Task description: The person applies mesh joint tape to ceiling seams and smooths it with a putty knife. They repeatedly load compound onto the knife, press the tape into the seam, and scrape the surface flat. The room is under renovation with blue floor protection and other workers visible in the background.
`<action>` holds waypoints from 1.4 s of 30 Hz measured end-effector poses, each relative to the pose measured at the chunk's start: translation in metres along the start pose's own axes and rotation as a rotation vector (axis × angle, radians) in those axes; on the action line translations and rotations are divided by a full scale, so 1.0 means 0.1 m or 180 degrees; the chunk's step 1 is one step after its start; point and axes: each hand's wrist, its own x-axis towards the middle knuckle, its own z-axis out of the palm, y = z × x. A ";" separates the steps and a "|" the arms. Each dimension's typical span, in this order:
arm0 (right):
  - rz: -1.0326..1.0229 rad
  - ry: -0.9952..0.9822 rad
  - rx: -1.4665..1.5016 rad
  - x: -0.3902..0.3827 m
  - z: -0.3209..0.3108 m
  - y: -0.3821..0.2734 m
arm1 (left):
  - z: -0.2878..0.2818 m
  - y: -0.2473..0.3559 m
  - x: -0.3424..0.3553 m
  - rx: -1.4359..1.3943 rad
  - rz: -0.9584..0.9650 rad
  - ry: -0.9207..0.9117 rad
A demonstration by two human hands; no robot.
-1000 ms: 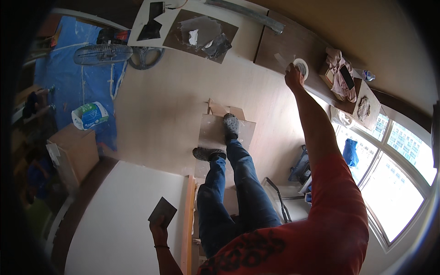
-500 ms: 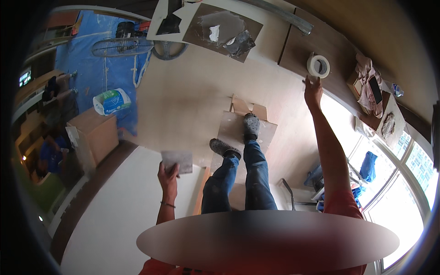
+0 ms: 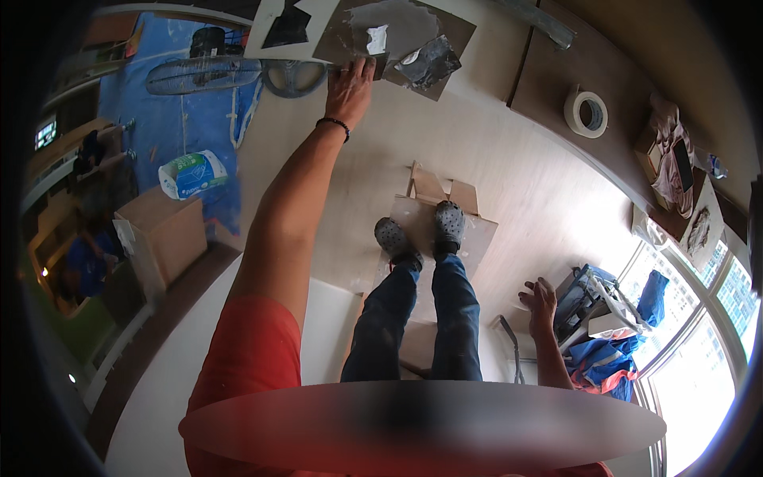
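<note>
My left hand [image 3: 350, 91] reaches far forward to the near edge of a brown board [image 3: 338, 40]. Its fingers are closed on a flat, dark rectangular sheet [image 3: 381, 68], partly covered by the fingertips. Grey paste [image 3: 389, 17] is spread over the board, where a white scrap [image 3: 377, 39] and a crumpled black plastic piece [image 3: 431, 63] also lie. My right hand [image 3: 542, 306] hangs empty at the right, fingers apart and bent, nearest a grey cart-like object [image 3: 584, 294].
A roll of masking tape [image 3: 586, 111] rests on a brown surface at the right. Beyond it are a cloth with a phone [image 3: 682, 164]. My feet stand on a low platform [image 3: 481, 234]. At left are a fan [image 3: 203, 75], a white-blue-green bag [image 3: 192, 175] and a carton [image 3: 163, 242].
My left hand has moved forward from low at the left to the board, carrying the flat sheet. My right hand has left the tape roll and dropped back toward me. The view has shifted slightly.
</note>
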 end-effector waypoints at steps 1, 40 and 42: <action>0.0089 0.0128 0.0058 -0.07 -0.05 0.10 | 0.09 0.01 0.06 0.0056 0.0014 -0.0071; 0.0300 -0.4618 0.2787 -3.17 0.89 -4.11 | -6.00 0.28 -1.18 -0.6090 -0.1015 0.0993; 0.0346 -0.5191 0.2534 -3.65 0.89 -4.46 | -6.63 0.33 -1.24 -0.5445 -0.0317 0.1103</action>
